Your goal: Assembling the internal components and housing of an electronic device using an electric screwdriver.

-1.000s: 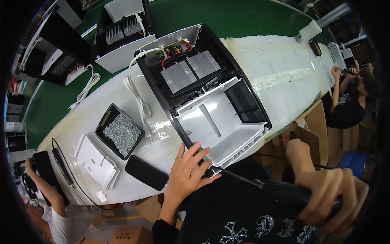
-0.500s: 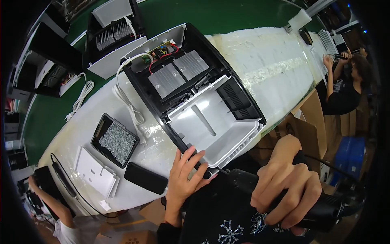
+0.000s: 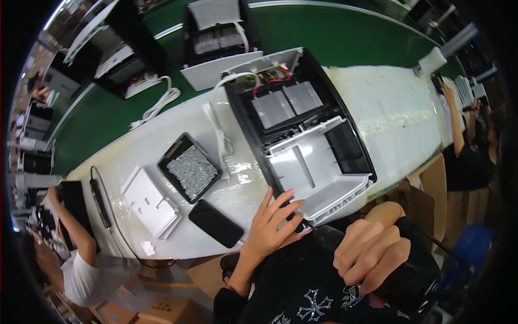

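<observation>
A black appliance housing (image 3: 353, 140) lies on its back on the white-covered bench, its inside exposed. It holds a white plastic compartment (image 3: 291, 162), grey finned heat sinks (image 3: 272, 109) and a small circuit board with red wires (image 3: 275, 73). My left hand (image 3: 272, 229) rests on the housing's near left corner, fingers spread and extended over the edge. My right hand (image 3: 372, 251) is closed around a black electric screwdriver (image 3: 326, 236). The screwdriver points left, with its tip at the near wall by my left fingers. The exact contact point is too small to make out.
Left of the housing are a black tray of screws (image 3: 191, 171), a black phone (image 3: 216, 223), white plates (image 3: 151, 202) and a white power cord (image 3: 218, 129). Another screwdriver (image 3: 100, 204) lies farther left. Similar units (image 3: 221, 40) stand on the green conveyor (image 3: 324, 32). Co-workers sit at both sides.
The whole view has swung, so the bench and housing appear farther right and lower. Both hands keep their places at the housing, the screwdriver still at its near corner.
</observation>
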Tool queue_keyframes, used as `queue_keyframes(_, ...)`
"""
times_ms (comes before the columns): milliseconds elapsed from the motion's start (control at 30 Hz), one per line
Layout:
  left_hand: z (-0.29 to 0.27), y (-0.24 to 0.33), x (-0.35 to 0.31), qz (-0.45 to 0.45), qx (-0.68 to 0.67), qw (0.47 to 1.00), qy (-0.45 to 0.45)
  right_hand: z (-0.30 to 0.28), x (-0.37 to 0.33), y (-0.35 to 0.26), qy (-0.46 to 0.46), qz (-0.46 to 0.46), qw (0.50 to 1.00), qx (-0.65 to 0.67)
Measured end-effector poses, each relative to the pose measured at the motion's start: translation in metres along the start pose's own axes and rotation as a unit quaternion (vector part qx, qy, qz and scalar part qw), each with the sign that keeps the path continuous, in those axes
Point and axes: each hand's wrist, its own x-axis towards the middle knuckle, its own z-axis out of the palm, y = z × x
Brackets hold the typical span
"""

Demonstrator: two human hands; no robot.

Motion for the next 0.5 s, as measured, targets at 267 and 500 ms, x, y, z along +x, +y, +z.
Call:
queue_keyframes(267, -0.006, 0.004, -0.001, 0.008, -0.008, 1.0, 0.004, -0.007, 0.017, 0.005, -0.105, 0.09, 0.99, 0.021)
queue_keyframes(500, -0.012, 0.009, 0.002, -0.002, -0.012, 1.0, 0.013, -0.004, 0.004, 0.014, -0.084, 0.142, 0.986, 0.019)
